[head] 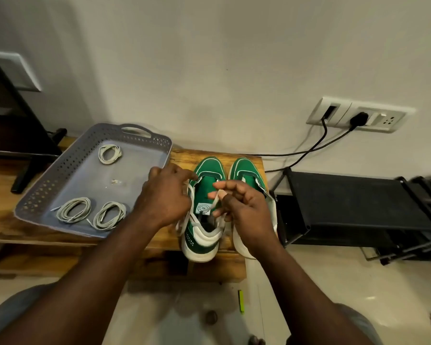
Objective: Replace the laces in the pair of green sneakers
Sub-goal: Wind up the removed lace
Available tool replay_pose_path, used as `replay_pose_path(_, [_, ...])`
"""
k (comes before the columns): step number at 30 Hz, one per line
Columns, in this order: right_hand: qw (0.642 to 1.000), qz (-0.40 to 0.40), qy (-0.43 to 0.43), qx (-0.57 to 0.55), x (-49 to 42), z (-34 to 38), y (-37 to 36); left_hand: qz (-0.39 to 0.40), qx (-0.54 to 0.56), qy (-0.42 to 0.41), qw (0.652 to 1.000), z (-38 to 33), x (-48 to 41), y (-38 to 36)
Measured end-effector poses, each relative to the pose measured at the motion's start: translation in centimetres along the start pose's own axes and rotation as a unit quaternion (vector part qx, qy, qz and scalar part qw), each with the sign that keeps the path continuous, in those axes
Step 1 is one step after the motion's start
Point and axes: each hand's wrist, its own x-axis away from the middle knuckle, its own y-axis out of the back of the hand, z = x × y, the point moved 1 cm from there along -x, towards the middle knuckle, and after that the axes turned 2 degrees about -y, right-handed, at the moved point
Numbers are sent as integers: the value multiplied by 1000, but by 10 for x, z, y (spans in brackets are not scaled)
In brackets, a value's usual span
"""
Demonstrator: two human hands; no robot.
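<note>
The right hand (244, 210) hides most of the right sneaker (245, 170). Part of the lace (216, 198) it pinches lies under the left hand (164, 195), whose grip cannot be told. The tongue label (202, 208) and the specks (115, 181) in the tray (47, 185) are too small to tell. The rack (358, 200) runs off the right edge.

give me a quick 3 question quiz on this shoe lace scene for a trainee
1. How many coiled laces lie in the grey tray?
2. True or false: the left hand and the right hand are both at the sneaker nearer the tray.
3. The right hand pinches: A) a lace B) a plug C) the tray's handle

Key: 1. three 2. true 3. A
</note>
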Motion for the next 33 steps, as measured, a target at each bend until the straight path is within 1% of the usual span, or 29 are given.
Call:
replay_pose_path(1, [1000, 7, 14, 8, 5, 3, 0, 37, -35, -27, 998, -3, 6, 4])
replay_pose_path(2, [999, 10, 34, 14, 10, 7, 0, 76, -32, -52, 995, -8, 14, 9])
replay_pose_path(3, [998, 7, 59, 22, 16, 11, 0, 117, 5, -65, 991, -13, 23, 13])
replay_pose_path(4, [995, -2, 88, 36, 21, 14, -1, 147, 66, -75, 984, -18, 32, 14])
replay_pose_path(6, [987, -34, 135, 77, 34, 19, -2, 171, 195, -92, 961, -29, 51, 14])
replay_pose_path(8, [977, -83, 153, 127, 47, 21, 0, 136, 253, -91, 953, -40, 66, 14])
replay_pose_path(11, [941, -149, 180, 247, 63, 20, 6, 59, 273, -86, 956, -46, 83, 18])
replay_pose_path(14, [898, -154, 218, 351, 80, 18, 10, 21, 314, -79, 946, -48, 104, 24])
replay_pose_path(15, [890, -146, 226, 369, 85, 19, 10, 6, 323, -72, 944, -47, 112, 25])
replay_pose_path(16, [889, -133, 230, 372, 91, 21, 11, -12, 327, -66, 943, -46, 119, 27])
replay_pose_path(17, [899, -114, 227, 358, 100, 21, 11, -27, 332, -60, 941, -46, 127, 28])
replay_pose_path(18, [920, -82, 210, 320, 108, 22, 9, -37, 347, -54, 936, -46, 133, 29])
replay_pose_path(19, [951, -41, 169, 256, 115, 23, 7, -46, 365, -43, 929, -46, 137, 30])
replay_pose_path(20, [979, -1, 110, 170, 125, 26, 4, -51, 383, -32, 922, -47, 143, 32])
replay_pose_path(21, [994, 33, 55, 87, 130, 29, 2, -55, 397, -22, 916, -48, 143, 34])
replay_pose_path(22, [998, 64, 9, 25, 141, 32, -1, -53, 410, -14, 911, -49, 151, 35])
replay_pose_path(23, [997, 81, -17, -5, 147, 36, -2, -49, 421, -8, 906, -51, 155, 37])
replay_pose_path(24, [995, 93, -29, -15, 147, 39, -1, -39, 429, -4, 903, -53, 154, 38])
replay_pose_path(26, [992, 108, -51, -35, 158, 36, -3, -11, 420, -3, 907, -52, 166, 35])
replay_pose_path(28, [992, 102, -55, -55, 170, 34, -8, -3, 413, -23, 911, -49, 177, 34])
replay_pose_path(31, [990, 69, -70, -103, 181, 33, -12, 62, 433, -90, 895, -49, 191, 35])
replay_pose_path(33, [990, 41, -83, -111, 185, 31, -12, 88, 429, -110, 892, -51, 197, 32])
